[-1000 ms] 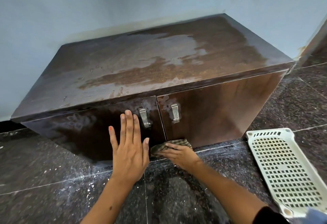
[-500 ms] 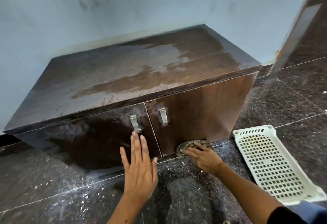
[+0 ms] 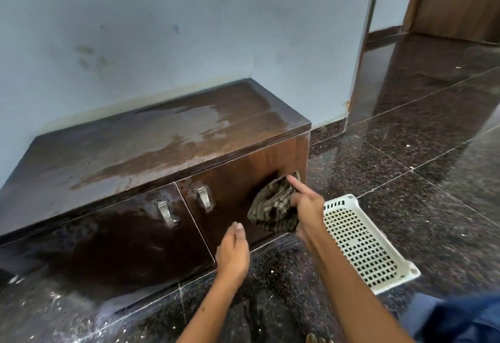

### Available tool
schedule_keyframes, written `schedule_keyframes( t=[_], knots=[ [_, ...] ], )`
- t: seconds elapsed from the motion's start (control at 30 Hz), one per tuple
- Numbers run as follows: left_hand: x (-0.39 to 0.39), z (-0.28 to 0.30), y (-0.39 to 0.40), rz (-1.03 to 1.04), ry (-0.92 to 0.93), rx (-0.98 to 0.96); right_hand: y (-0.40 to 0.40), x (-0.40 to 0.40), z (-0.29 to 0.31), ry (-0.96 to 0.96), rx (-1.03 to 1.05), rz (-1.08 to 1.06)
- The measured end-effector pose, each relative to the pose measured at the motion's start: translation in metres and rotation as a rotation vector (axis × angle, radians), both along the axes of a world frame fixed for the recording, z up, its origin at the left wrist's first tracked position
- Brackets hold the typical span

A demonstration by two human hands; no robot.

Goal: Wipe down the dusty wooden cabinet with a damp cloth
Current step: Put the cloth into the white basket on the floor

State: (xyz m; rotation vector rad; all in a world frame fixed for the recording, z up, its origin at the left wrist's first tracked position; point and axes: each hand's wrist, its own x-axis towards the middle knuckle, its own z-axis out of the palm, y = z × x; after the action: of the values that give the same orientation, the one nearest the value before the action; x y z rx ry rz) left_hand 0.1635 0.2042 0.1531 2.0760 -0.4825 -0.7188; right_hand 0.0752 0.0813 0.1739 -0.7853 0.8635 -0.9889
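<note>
A low dark wooden cabinet [image 3: 151, 147] stands against the pale wall, its top streaked with wet and dusty patches. It has two doors with metal handles [image 3: 165, 213]. My right hand [image 3: 305, 207] grips a crumpled striped cloth [image 3: 273, 207] in front of the right door's right part, near the cabinet's right edge, index finger stretched out. My left hand [image 3: 234, 250] hovers in front of the right door's lower edge, fingers together and fairly straight, holding nothing.
A white perforated plastic basket [image 3: 359, 242] lies on the dark speckled floor just right of the cabinet. White dust specks litter the floor tiles [image 3: 270, 302] in front. A wall corner and a doorway [image 3: 362, 58] stand behind to the right.
My right hand lifted the cloth from the bottom edge of the right door up and to the right. My left hand came off the left door and moved right. The view swung left and up.
</note>
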Motion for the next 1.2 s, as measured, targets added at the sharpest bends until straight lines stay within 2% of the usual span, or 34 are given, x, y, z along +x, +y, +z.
schedule_keyframes(
  t=[0.07,0.17,0.23,0.33,0.4,0.43,0.5,0.57,0.63,0.77,0.87,0.97,1.03,1.13,1.2],
  knots=[
    [0.002,0.011,-0.013,0.155,0.342,-0.143,-0.005,-0.017,0.014,-0.202,0.164,0.150],
    [-0.004,0.014,-0.031,0.184,0.745,-0.238,-0.012,-0.039,0.016,-0.362,0.193,0.286],
    [-0.015,0.012,-0.038,0.103,0.893,-0.301,-0.017,-0.049,0.009,-0.387,0.192,0.314],
    [-0.028,0.005,-0.053,-0.003,0.993,-0.432,-0.025,-0.061,-0.006,-0.268,0.195,0.305],
    [-0.031,0.004,-0.064,-0.096,0.988,-0.469,-0.034,-0.067,-0.018,-0.159,0.196,0.261],
    [-0.033,0.003,-0.072,-0.164,0.923,-0.434,-0.039,-0.069,-0.022,-0.113,0.198,0.232],
    [-0.036,-0.006,-0.086,-0.250,0.643,-0.270,-0.048,-0.071,-0.033,0.021,0.187,0.173],
    [-0.040,-0.021,-0.097,-0.256,0.366,-0.111,-0.056,-0.072,-0.042,0.234,0.130,0.114],
    [-0.047,-0.033,-0.108,-0.174,0.232,0.015,-0.063,-0.075,-0.053,0.461,0.026,0.093],
    [-0.063,-0.056,-0.135,0.004,0.233,0.109,-0.065,-0.082,-0.075,0.823,-0.186,0.061],
    [-0.088,-0.060,-0.157,-0.004,0.435,0.118,-0.066,-0.084,-0.095,0.966,-0.219,0.050],
    [-0.111,-0.050,-0.178,-0.029,0.877,0.035,-0.069,-0.087,-0.111,0.762,-0.017,0.091],
    [-0.119,-0.049,-0.190,-0.041,1.023,0.013,-0.077,-0.094,-0.120,0.537,0.167,0.058],
    [-0.118,-0.056,-0.200,-0.138,1.047,0.049,-0.092,-0.108,-0.130,0.206,0.396,0.024],
    [-0.119,-0.066,-0.205,-0.133,0.904,0.056,-0.105,-0.119,-0.137,0.138,0.482,0.005]
  ],
)
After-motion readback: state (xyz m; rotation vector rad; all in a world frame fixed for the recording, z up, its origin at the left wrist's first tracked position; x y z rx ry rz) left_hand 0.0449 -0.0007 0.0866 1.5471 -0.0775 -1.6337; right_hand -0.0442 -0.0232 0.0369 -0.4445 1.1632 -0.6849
